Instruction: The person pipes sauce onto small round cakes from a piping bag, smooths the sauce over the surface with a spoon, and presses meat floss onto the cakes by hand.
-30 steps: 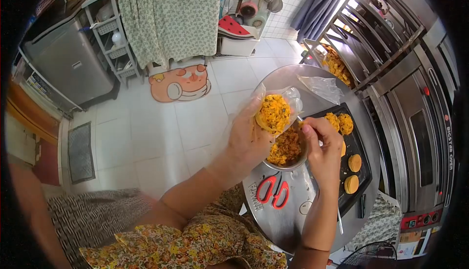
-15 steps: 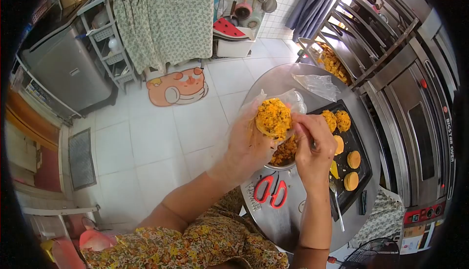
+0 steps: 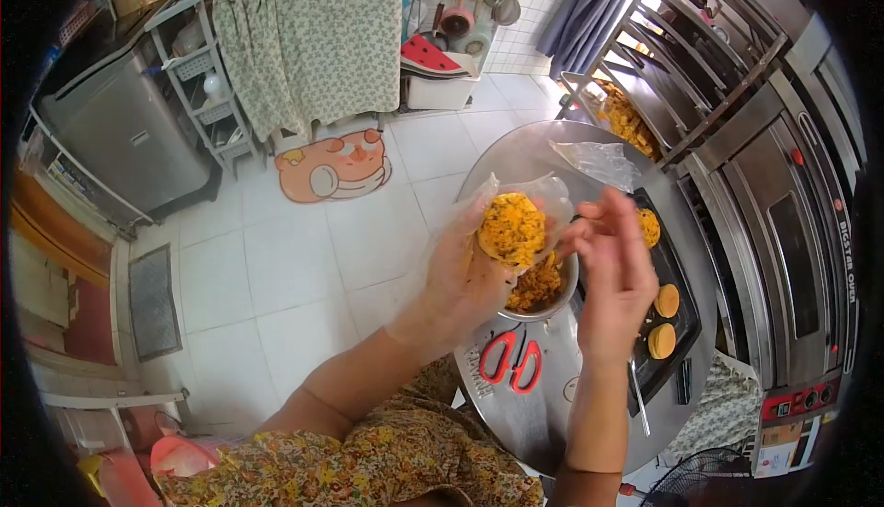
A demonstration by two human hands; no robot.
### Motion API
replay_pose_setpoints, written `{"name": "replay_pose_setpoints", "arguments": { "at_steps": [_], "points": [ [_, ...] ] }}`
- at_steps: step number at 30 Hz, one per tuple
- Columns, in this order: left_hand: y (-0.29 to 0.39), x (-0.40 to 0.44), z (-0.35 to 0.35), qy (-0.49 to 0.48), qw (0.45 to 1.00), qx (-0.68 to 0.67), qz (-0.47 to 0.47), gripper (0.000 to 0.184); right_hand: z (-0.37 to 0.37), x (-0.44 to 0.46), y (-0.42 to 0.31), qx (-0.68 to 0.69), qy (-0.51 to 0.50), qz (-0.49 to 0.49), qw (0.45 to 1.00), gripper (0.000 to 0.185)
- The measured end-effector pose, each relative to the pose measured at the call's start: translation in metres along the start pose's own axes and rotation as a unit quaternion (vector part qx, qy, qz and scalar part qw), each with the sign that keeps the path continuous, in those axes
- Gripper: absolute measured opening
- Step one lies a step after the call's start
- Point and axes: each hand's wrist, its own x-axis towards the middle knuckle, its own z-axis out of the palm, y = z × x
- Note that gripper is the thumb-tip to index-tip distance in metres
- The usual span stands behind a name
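Observation:
My left hand (image 3: 465, 272) is closed round a clear plastic sheet (image 3: 556, 192) with a round cake (image 3: 513, 229) in it, coated in orange-yellow crumbs with dark flecks. Just right of the cake, my right hand (image 3: 622, 277) is raised with bent fingers apart, slightly blurred, and nothing visible in them. Below the cake stands a metal bowl (image 3: 572, 291) of orange-brown crumbs (image 3: 537, 284), partly covered by my left hand. Behind my right hand lies a black baking tray (image 3: 689, 321) with a coated cake (image 3: 648, 228) and plain round cakes (image 3: 667, 302); my hand hides part of it.
The round metal table (image 3: 506, 152) also bears red-handled scissors (image 3: 511, 361), a clear plastic bag (image 3: 599, 164) and a spoon (image 3: 639, 401). An oven (image 3: 783, 268) and a tray rack (image 3: 700, 74) stand close on the right. A pig-shaped mat (image 3: 336, 166) lies on the tiled floor.
My right hand has drawn away from the coated cake to the right, its fingers spreading and now covering more of the tray. The cake in my left hand has shifted slightly left and down.

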Motion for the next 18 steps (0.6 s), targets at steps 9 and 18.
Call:
{"name": "replay_pose_setpoints", "arguments": {
  "at_steps": [9, 18],
  "points": [
    [0.002, 0.010, 0.004, 0.110, 0.965, -0.196, -0.138, 0.042, -0.010, -0.028, -0.118, 0.808, 0.146, 0.042, 0.569, 0.071],
    [0.010, 0.004, 0.008, 0.057, 0.988, -0.126, -0.067, 0.042, -0.050, -0.065, -0.116, -0.441, 0.060, 0.197, 0.873, 0.052]
  ]
}}
